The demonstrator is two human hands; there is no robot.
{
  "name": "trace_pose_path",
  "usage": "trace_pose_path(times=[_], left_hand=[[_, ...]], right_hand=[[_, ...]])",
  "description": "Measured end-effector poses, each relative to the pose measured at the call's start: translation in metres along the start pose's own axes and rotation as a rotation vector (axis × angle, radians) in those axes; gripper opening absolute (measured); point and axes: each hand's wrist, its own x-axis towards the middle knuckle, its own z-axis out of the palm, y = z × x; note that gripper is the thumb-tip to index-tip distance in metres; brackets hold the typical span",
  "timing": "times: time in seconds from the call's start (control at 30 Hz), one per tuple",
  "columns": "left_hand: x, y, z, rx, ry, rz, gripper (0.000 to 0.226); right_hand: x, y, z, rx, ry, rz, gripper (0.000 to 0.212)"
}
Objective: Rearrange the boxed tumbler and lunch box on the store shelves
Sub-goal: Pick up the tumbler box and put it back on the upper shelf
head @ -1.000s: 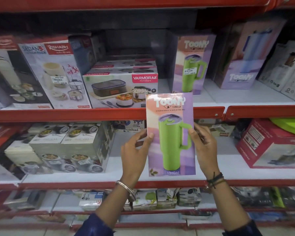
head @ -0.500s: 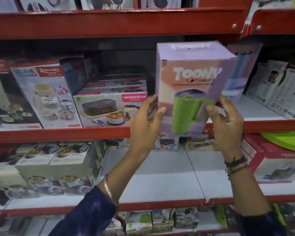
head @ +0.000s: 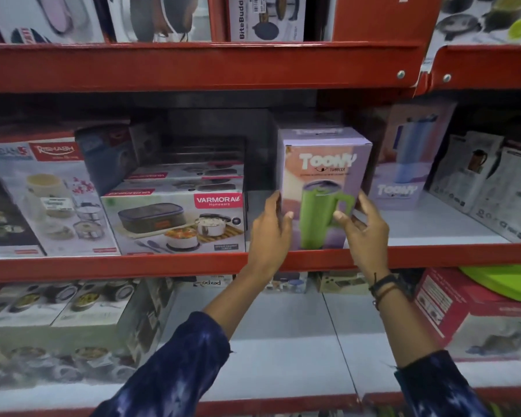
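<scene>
A lilac Toony tumbler box (head: 324, 164) with a green mug printed on it stands upright on the middle shelf (head: 433, 257), at its front edge. My left hand (head: 271, 227) grips the box's lower left side and my right hand (head: 363, 227) grips its lower right side. Left of it, across a narrow gap, stands the Varmora lunch box carton (head: 175, 218), with more of the same stacked behind it.
A second Toony box (head: 403, 173) with a blue tumbler stands behind on the right, flask cartons (head: 475, 176) beyond it. A Rishabh lunch carrier box (head: 48, 194) is at the left. The upper red shelf (head: 193, 67) hangs close overhead. Below, a lower shelf holds food container boxes (head: 73, 320) and a red carton (head: 469, 314).
Both hands lifted the tumbler box from in front of the lower shelf up to the middle shelf and set it down beside the Varmora cartons. The view tilted upward.
</scene>
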Motion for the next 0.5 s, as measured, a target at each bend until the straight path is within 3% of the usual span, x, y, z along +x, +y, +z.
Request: trace_pose_path(times=[0.17,0.5], left_hand=[[0.019,-0.004,0.006,0.128,-0.006,-0.018,0.042],[0.033,-0.013,0.014,0.151,-0.043,-0.02,0.042]], right_hand=[[0.019,0.014,0.007,-0.036,-0.012,-0.003,0.055],[0.03,0.026,0.011,-0.066,0.006,0.003,0.053]])
